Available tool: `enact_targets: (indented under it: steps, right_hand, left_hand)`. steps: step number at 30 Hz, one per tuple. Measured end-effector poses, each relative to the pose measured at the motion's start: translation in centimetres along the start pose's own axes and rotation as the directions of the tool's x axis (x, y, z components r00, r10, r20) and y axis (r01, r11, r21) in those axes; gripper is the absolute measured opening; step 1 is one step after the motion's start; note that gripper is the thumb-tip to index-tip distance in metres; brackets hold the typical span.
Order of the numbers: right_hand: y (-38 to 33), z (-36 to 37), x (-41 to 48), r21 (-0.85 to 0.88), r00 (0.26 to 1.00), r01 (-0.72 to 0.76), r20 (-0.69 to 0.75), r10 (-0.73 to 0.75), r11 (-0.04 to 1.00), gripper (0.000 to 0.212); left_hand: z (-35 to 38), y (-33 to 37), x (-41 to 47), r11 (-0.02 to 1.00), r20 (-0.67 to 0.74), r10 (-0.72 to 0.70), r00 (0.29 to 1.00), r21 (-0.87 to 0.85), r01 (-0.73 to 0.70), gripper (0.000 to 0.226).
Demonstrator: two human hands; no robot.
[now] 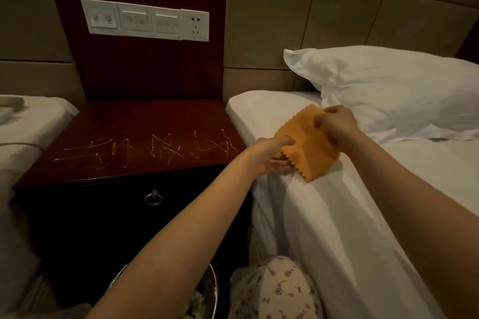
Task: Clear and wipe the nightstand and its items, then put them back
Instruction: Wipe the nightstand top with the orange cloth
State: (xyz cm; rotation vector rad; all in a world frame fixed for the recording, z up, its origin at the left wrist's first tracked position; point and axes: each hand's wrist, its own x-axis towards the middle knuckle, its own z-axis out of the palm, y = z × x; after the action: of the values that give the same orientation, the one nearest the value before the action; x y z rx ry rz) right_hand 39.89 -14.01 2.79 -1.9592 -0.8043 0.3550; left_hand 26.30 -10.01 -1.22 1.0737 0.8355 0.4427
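Over the edge of the bed (324, 215), just right of the nightstand (116, 204), an orange cloth (311, 147) is held between both hands. Its near zigzag-cut edge is pinched by the left hand (269, 156) between thumb and fingers. The far corner is gripped by the right hand (334, 122), fingers curled round it, right in front of the white pillow (388, 90). The cloth looks folded or draped over itself, and its lower corner seems to touch the sheet.

Handling-wise nothing tricky is expected. It looks thin, soft, very light and floppy, so no shape will be kept unless it gets folded or bunched into a pad. It's probably best taken by an edge or corner for opening out, then pressed flat under the palm for wiping. It can't really be broken and doesn't look slippery.

Pale scribbled lines (147, 150) are drawn across the front half of the dark red surface (134, 119), so those are judged to be what needs wiping off, and that step isn't done yet. Whether they're dry or sticky can't be told. A ring pull (153, 198) is seen on the drawer front, and a switch panel (145, 19) on the wall above
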Motion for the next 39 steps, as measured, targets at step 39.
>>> enact_targets:
  steps: [39]
  right_hand:
    - [-20.0, 48.8, 6.3, -0.17, 0.535, 0.799, 0.639, -0.553, 0.577, 0.058]
  left_hand:
    - [-47.6, 12.5, 9.9, 0.231, -0.397, 0.517, 0.759, 0.918, 0.323, 0.055]
